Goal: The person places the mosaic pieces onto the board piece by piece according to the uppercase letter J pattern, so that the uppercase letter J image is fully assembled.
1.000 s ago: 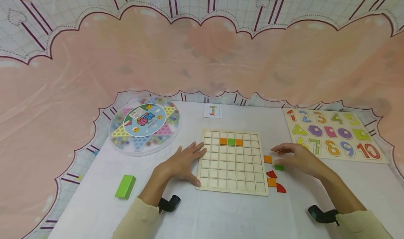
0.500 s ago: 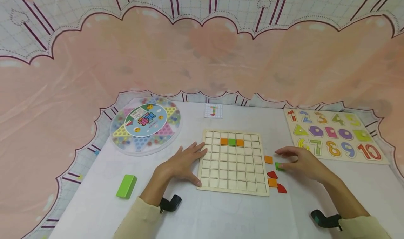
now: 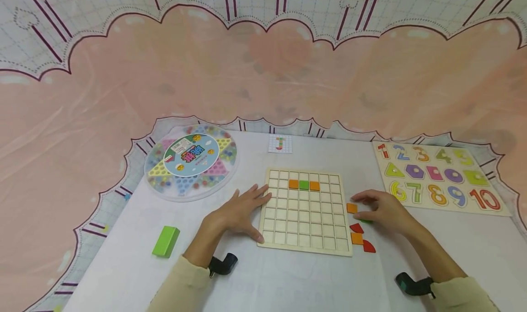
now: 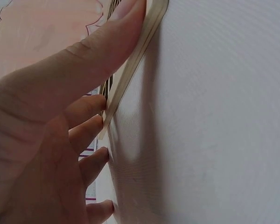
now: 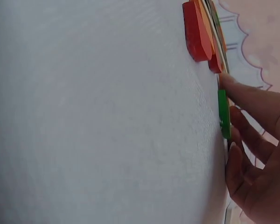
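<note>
My left hand lies spread at the left edge of the wooden grid board, thumb and fingertips on its rim. The left wrist view shows the thumb against the board's edge. An orange, a green and an orange square tile sit in a row near the board's top. Right of the board, my right hand is bent over an orange square tile, index fingertip beyond it and thumb on its near side. Partly under that hand lies a green tile. Nearer me are a red quarter-round tile, an orange square and another red quarter-round.
Behind the board lies a small card printed with a coloured J on a grid. A round marble game box is at the back left, a green block at the front left. The number puzzle board lies back right.
My right hand has shifted left from the green tile to the orange square, now covering part of the green tile. The left hand stays at the board's edge.
</note>
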Available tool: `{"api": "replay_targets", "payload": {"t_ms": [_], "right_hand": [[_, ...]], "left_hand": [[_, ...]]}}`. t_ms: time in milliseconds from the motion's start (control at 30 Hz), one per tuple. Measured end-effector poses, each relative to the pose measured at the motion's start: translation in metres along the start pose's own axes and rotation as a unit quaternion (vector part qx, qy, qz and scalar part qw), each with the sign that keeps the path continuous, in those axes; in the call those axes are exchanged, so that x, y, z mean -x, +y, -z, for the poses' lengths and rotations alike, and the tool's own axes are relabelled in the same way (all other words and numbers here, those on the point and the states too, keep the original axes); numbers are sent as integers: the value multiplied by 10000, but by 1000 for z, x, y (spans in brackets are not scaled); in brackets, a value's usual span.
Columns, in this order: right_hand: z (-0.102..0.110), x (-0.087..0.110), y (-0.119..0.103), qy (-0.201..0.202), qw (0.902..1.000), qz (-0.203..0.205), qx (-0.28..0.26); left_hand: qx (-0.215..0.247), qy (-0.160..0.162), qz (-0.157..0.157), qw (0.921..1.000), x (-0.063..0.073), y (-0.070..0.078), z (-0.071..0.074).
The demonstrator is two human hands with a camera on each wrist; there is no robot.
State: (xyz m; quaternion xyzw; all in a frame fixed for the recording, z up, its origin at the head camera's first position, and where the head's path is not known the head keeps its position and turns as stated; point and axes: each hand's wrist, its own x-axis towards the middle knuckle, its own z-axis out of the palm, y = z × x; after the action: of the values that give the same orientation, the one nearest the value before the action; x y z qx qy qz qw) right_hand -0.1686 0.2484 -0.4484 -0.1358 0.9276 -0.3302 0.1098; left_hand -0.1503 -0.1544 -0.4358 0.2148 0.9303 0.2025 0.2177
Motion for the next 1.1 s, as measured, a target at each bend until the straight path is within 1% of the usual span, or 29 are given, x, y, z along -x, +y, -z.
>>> {"api": "replay_targets", "payload": {"t_ms": [233,500,667,767,900,967,1100], "right_hand": [[-1,-1,0,16,10000,-30,63],[5,-1,-2,-122,9999,-85,74],[14,-4,-5,-52,9998,53,-163],[16,-9,-6,54,9990,232,-365],[11,-15,-10,48,9972,399,-638],[6,-16,-13,10,9965,385,-745],[2,-21,-19,29,9966,369,-734]], "left_hand": [[-36,-28,19,10000,0,2,1],[-15,-41,31,10000,-1,3,1],[2,-20,16,10000,-3,2,3],[12,68,-26,10000,-4,1,4],[42,129,-14,9999,-1,-2,1],[73,123,-28,9999,1,-3,-2],[138,150,-134,9997,0,-3,-4]]}}
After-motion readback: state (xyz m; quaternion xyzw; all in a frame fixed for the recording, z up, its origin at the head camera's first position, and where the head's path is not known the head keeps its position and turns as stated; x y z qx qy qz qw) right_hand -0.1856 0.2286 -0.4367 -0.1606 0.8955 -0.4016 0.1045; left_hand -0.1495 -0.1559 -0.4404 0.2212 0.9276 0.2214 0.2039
